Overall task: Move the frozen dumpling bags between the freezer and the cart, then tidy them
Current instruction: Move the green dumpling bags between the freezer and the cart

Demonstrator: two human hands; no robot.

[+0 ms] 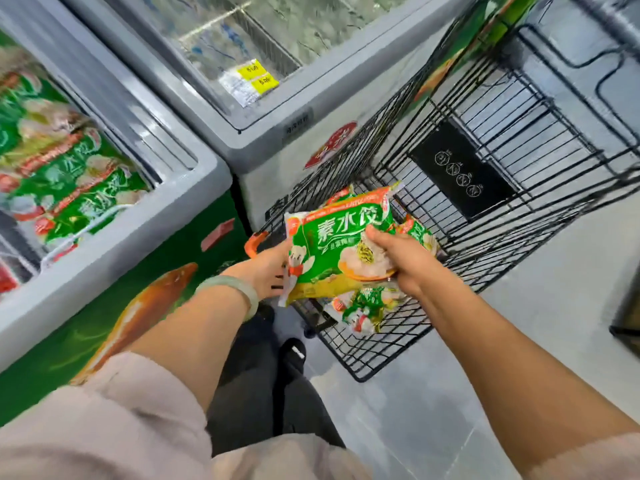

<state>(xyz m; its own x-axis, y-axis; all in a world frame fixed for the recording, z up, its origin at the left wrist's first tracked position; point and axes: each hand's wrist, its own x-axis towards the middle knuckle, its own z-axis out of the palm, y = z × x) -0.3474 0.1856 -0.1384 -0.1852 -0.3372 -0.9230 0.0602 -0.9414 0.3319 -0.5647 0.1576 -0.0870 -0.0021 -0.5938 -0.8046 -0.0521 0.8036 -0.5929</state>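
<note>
A green and yellow frozen dumpling bag is held between both hands over the near end of the black wire cart. My left hand grips its left edge and my right hand grips its right side, thumb on top. More dumpling bags lie in the cart beneath and behind it. The open chest freezer at the left holds several green dumpling bags.
A second chest freezer with a glass lid and yellow price tags stands behind, touching the cart's left side. An orange cart handle shows by my left hand. My dark shoes and grey tiled floor lie below.
</note>
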